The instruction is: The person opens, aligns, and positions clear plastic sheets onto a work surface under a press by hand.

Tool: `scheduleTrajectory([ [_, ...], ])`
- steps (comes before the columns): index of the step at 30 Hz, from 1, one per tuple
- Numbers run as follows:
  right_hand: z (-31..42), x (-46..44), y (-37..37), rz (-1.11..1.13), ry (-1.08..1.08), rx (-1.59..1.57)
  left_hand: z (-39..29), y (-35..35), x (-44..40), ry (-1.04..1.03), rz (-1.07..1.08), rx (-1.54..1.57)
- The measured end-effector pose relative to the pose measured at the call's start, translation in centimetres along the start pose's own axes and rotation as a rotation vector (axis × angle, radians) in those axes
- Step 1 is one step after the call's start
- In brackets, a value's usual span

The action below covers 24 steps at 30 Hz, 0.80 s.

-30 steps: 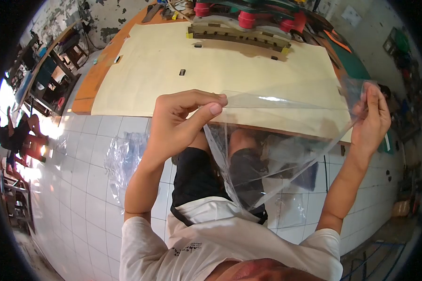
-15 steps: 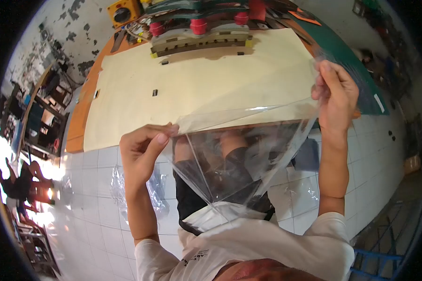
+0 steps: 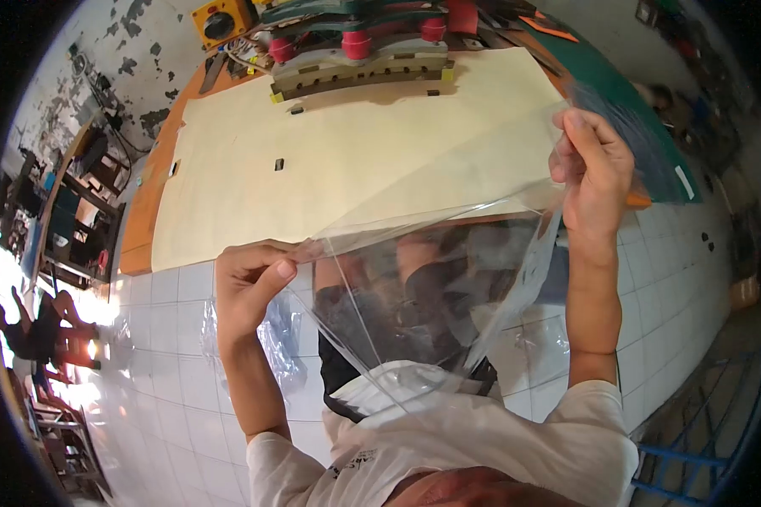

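A clear plastic sheet (image 3: 423, 287) hangs stretched between my two hands, over my lap and the table's near edge. My left hand (image 3: 258, 275) pinches its left upper corner between thumb and fingers. At the right, my right hand (image 3: 590, 165) grips the other upper corner, higher up and over the right end of the table. The sheet narrows downward to folds near my shirt. Beneath and beyond it lies a large cream sheet (image 3: 228, 169) covering the table, with a small dark piece (image 3: 280, 165) on it.
A curved rack with red spools (image 3: 356, 46) stands at the table's back. A yellow device (image 3: 221, 24) is behind it, left. A green mat (image 3: 626, 110) covers the right side. Crumpled plastic (image 3: 281, 342) lies on the tiled floor. Another person (image 3: 42, 325) is at far left.
The view has shifted, and both hands and the plastic now appear lower and further left than at first. Over the last half second, my right hand has moved slightly left. Both hands keep their hold.
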State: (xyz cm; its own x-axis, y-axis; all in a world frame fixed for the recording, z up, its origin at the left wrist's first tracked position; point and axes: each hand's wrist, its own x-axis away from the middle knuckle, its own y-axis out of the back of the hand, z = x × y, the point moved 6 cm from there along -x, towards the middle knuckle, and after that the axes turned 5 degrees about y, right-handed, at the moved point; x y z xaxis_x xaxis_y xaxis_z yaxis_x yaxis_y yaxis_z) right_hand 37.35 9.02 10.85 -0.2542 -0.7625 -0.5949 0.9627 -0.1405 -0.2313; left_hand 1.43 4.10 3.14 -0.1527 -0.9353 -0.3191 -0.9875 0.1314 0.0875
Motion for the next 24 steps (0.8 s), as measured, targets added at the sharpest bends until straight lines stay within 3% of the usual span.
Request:
scheduleTrajectory([
  [7, -1.5, -0.3, 1.1, -0.042, -0.096, -0.011, -0.1, -0.5, -0.1, 0.103, 0.170, 0.040],
  [20, -1.5, -0.7, 2.2, -0.128, -0.062, -0.026, 1.1, -1.9, -0.2, 0.102, -0.122, 0.193],
  [24, -0.9, -0.5, 2.4, -0.196, 0.011, -0.008, 1.6, -2.3, -0.1, 0.081, -0.125, 0.227],
])
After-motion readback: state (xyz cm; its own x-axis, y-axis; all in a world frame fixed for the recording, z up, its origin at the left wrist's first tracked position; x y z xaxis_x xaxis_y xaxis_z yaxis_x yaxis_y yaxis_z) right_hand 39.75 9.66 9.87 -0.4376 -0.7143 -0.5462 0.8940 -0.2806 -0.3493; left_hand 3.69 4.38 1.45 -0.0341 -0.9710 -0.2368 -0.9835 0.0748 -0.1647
